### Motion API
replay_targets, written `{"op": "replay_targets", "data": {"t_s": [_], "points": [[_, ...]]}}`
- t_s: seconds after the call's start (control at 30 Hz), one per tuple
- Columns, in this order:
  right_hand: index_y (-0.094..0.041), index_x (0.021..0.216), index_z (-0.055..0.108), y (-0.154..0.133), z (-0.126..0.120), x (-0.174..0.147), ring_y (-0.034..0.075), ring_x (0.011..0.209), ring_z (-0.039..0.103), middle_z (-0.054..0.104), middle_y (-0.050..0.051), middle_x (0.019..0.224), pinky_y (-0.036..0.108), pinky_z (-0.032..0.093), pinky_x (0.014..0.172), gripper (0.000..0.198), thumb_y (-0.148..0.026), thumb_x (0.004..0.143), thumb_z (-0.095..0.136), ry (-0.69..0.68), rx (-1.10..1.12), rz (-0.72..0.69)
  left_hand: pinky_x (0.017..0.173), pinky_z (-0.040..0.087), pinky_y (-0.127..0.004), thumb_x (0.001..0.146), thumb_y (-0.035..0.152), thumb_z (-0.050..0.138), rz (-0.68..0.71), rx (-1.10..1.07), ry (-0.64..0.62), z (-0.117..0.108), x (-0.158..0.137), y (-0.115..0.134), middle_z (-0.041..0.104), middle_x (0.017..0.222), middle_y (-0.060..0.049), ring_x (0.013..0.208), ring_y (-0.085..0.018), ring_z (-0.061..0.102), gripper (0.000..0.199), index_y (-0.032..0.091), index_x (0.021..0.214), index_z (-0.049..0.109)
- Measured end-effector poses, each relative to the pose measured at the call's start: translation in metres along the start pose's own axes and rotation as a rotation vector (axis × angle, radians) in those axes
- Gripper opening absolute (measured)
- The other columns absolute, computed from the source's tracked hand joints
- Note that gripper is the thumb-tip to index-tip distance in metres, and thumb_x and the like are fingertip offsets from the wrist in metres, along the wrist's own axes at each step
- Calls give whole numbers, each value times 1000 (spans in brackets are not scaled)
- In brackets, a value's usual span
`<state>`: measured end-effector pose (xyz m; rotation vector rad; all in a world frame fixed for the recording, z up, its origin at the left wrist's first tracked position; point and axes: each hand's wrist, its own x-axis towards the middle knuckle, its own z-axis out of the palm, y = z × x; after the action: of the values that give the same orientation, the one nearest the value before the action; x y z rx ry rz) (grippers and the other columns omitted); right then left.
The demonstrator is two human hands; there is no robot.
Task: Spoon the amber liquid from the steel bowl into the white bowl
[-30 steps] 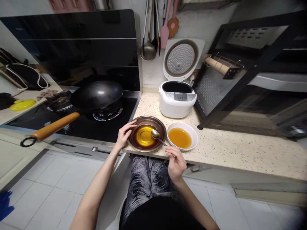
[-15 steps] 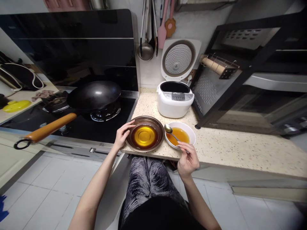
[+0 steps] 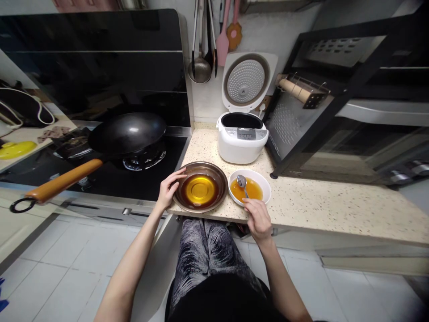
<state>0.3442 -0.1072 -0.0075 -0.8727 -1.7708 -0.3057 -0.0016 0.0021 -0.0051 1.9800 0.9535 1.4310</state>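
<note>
My left hand [image 3: 169,190] is at the left rim of a round, dark metal bowl [image 3: 219,176], with its fingers laid over the edge and the thumb beside it. Clear amber liquid covers the bottom of that bowl. To its right stands a smaller white bowl [image 3: 267,191] containing orange-yellow liquid. My right hand [image 3: 259,219] pinches the handle of a metal spoon [image 3: 241,181]. The spoon's head is over the liquid inside the white bowl, near its far left side; whether it touches the liquid I cannot tell. My fingers cover the handle's end.
Behind the bowls a white rice cooker [image 3: 243,145] has its lid raised. On the left, a black wok [image 3: 129,134] sits on the gas stove, its wooden handle [image 3: 67,180] reaching toward the front edge. A black rack [image 3: 291,147] borders the counter [image 3: 321,201] at right.
The spoon's head has shifted from the white bowl's left rim to over its liquid, and its handle stands steeper. My left hand stays at the metal bowl. The view has shifted slightly.
</note>
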Motion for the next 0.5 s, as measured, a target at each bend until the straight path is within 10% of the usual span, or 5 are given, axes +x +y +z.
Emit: {"op": "replay_targets", "data": {"t_s": [0.27,0.5], "points": [[-20,123,69,4,-7,-2,25,99,75,80,13,106,42,63,83,41,3,94,52,-32,-25,-11,119,46,-56,100,45,55,-12,6,-2,0,1,2,67,147,-13,137,-35,62,38,20,119,79],[-22,109,71,-16,1,11,22,91,75,78,7,97,39,61,80,26,-3,96,58,279,78,221,119,46,-56,100,45,55,-12,-4,0,1,1,3,67,147,-13,137,-35,63,39,21,119,79]]}}
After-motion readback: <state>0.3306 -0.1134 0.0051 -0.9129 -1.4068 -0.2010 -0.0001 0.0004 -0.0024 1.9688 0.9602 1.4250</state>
